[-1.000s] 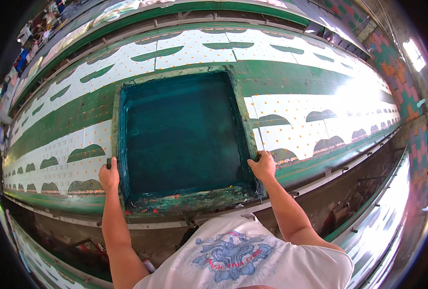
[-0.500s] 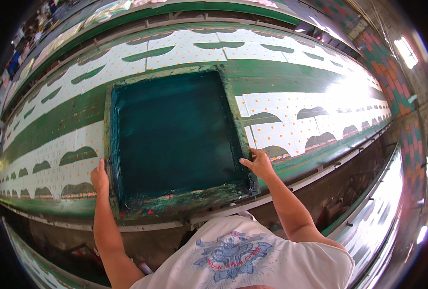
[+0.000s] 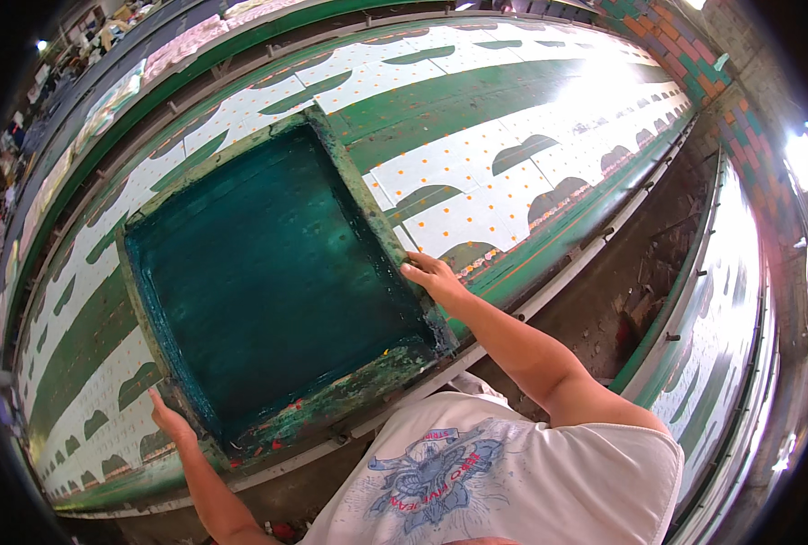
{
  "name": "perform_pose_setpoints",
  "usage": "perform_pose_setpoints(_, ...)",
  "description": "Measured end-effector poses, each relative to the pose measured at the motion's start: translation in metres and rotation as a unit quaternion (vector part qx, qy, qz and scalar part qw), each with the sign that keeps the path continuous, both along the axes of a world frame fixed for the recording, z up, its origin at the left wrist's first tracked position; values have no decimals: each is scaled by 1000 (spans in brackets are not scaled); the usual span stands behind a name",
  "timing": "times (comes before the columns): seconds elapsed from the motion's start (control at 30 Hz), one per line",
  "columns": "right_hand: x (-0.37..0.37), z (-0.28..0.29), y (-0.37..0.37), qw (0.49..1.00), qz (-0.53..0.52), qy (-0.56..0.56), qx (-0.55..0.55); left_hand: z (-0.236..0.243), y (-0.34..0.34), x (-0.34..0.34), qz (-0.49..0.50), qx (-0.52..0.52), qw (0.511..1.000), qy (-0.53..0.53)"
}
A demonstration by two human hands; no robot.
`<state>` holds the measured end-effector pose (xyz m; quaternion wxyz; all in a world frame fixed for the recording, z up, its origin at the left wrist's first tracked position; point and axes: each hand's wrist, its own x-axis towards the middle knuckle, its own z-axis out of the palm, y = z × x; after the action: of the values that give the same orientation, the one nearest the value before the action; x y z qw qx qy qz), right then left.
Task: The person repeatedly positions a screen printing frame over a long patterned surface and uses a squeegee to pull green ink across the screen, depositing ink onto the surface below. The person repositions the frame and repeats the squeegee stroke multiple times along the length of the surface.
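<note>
A wooden-rimmed printing screen [image 3: 367, 202] with dark teal ink spread across its mesh lies over a long green table, slanted in the view. My right hand [image 3: 436, 280] grips its right rim near the close corner, thumb on top and fingers beneath the outer side. At the lower left rim, my left hand [image 3: 175, 425] holds the opposite side, one finger or thumb pointing up along it; its other fingers are partly hidden. White printed panels [image 3: 463, 186] with orange dots and dark green scalloped shapes stretch out beyond both sides of the screen.
The green table's near edge has a metal rail [image 3: 563, 277] with small pegs. Across a gap on the right runs another long table [image 3: 708, 318] with printed pieces. Pale folded cloth [image 3: 181, 50] lies on a table beyond. A brick wall [image 3: 672, 45] rises at the far right.
The view has turned, so table and screen slant more steeply. The screen appears further left, with both hands still at its sides. Lighter patches now show in the teal ink.
</note>
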<state>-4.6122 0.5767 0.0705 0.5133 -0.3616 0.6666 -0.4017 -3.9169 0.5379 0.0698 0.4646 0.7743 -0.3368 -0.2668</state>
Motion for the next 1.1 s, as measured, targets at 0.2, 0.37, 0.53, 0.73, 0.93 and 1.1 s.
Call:
perform_pose_setpoints(0.2, -6, 31, -12, 994, -32, -104, 24, 31, -15, -17, 10, -26, 998, 59)
perform_pose_setpoints(0.37, -63, 66, -31, 991, -20, -131, -13, 61, -29, -39, 42, -49, 995, 70)
perform_pose_setpoints(0.53, -190, 75, -56, 991, -54, -94, -73, 63, -42, -179, -31, -24, 970, 241)
perform_pose_setpoints(0.73, -389, 64, -80, 994, -61, -66, -56, 30, -53, -401, 36, -55, 972, 227)
perform_pose_setpoints(0.93, -582, 37, -84, 994, -94, -41, -26, 9, -44, -597, -7, -62, 962, 264)
perform_pose_setpoints(1.1, -677, 42, -67, 989, -135, -54, -11, 7, -23, -729, 31, -86, 969, 228)
